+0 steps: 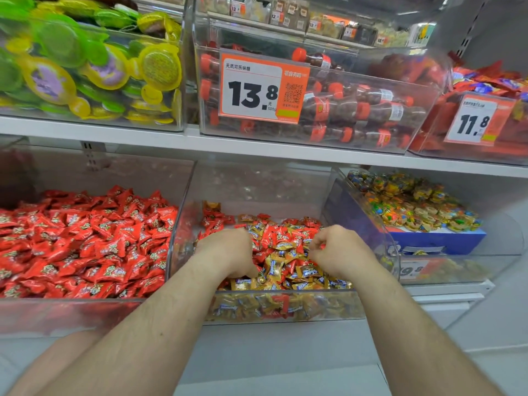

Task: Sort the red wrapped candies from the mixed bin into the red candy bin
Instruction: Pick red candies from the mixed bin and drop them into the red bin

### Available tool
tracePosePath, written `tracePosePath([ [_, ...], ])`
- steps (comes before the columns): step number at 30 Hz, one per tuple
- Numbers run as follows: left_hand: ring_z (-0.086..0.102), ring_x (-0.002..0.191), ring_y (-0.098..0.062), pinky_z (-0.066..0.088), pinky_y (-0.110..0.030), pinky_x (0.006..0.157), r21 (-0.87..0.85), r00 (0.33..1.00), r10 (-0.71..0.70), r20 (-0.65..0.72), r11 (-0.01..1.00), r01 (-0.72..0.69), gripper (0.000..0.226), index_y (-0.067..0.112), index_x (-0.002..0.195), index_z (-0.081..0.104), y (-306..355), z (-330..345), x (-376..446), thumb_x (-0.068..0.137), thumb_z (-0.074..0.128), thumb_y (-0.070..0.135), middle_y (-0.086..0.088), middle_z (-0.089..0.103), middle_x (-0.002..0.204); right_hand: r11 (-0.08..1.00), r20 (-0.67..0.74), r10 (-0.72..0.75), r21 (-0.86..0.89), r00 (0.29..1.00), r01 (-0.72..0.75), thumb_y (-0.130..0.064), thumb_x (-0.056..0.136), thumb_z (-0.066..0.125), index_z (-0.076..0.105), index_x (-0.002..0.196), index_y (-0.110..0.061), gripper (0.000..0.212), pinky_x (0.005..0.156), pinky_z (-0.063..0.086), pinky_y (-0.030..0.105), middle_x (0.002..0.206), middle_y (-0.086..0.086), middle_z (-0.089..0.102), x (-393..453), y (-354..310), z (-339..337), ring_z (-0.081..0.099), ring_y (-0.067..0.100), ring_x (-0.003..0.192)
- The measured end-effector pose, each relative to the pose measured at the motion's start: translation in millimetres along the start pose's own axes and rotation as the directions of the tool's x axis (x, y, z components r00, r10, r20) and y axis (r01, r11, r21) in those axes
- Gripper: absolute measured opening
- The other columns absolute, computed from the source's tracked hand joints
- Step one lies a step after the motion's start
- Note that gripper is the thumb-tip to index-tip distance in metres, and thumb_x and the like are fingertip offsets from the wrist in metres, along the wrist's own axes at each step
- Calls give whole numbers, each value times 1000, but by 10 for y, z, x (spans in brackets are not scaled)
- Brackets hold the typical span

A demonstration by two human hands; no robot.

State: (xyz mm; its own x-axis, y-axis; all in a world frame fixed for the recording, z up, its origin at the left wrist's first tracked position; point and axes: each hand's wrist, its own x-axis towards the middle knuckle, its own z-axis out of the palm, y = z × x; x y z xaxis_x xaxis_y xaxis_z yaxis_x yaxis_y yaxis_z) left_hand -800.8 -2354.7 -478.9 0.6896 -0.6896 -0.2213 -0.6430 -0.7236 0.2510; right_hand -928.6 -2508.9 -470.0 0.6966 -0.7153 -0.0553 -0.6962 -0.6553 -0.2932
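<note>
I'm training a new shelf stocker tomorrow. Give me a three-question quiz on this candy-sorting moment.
1. True or false: both hands are in the mixed bin.
2. On which side of the mixed bin does the red candy bin sit: A) the person's left, B) the person's right, C) the shelf above?
3. Which price shows on the tag of the cola-bottle bin directly above?

Key:
1. True: the left hand and the right hand are both among the red candies and gold candies.
2. A.
3. 13.8.
</note>
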Motion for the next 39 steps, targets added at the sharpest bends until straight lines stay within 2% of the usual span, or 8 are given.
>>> tracePosePath([
  [6,61,71,-21,51,-31,65,-122,996,32,-84,992,-42,8,16,86,64,-61,38,-48,78,62,18,1,66,78,991,119,13,-133,993,3,-15,80,64,72,79,-23,11,82,58,38,89,-2,69,-3,-53,33,66,21,84],
  [9,56,66,-14,43,-25,61,-228,988,42,-152,971,-76,12,25,79,55,-72,21,-85,87,62,32,9,56,69,999,51,-19,-47,999,22,-14,81,66,71,67,-23,18,75,58,34,83,-5,69,-47,-63,-4,66,19,82],
  [11,49,55,-12,38,-24,55,-451,978,52,-201,882,-139,21,24,74,54,-49,-38,-140,92,58,36,8,52,59,994,31,-27,106,999,24,-14,82,71,68,62,-22,22,66,50,24,80,-5,68,-80,-39,-46,63,16,79],
  [17,40,45,-11,26,-22,42,-976,997,-14,-73,207,-68,24,18,79,49,-27,-300,-328,100,49,30,0,42,59,689,119,16,719,993,-97,-12,90,67,62,74,-10,17,42,31,25,54,3,52,-252,18,-214,42,13,44],
  [20,39,42,-11,19,-17,33,-986,999,30,45,-158,49,21,13,83,47,-183,-449,-432,99,48,27,0,41,55,534,232,-69,830,970,-160,-15,95,58,54,76,-11,20,43,27,25,58,4,49,-380,-63,-254,40,13,45],
  [24,41,41,-9,17,-13,28,-904,987,106,120,-400,153,28,14,75,45,-490,-625,-618,98,45,28,2,41,55,302,371,-191,903,909,-305,-17,93,53,49,76,-11,18,33,24,19,60,8,48,-575,-302,-244,40,15,42],
  [33,69,53,-24,49,-21,35,-866,957,-240,161,-500,20,25,-2,92,59,-1537,-660,-831,100,45,16,-13,64,72,266,531,-342,846,775,-462,-18,74,61,51,76,-5,16,29,19,10,53,8,47,-787,-1195,-239,37,12,31],
  [39,61,93,-33,59,-44,61,-843,877,-469,100,-508,-176,10,-3,95,56,-1931,-611,-862,94,49,5,-20,58,100,332,598,-345,799,723,-502,-16,89,57,54,77,-4,17,25,27,14,61,7,47,-669,-1992,-176,42,10,40],
])
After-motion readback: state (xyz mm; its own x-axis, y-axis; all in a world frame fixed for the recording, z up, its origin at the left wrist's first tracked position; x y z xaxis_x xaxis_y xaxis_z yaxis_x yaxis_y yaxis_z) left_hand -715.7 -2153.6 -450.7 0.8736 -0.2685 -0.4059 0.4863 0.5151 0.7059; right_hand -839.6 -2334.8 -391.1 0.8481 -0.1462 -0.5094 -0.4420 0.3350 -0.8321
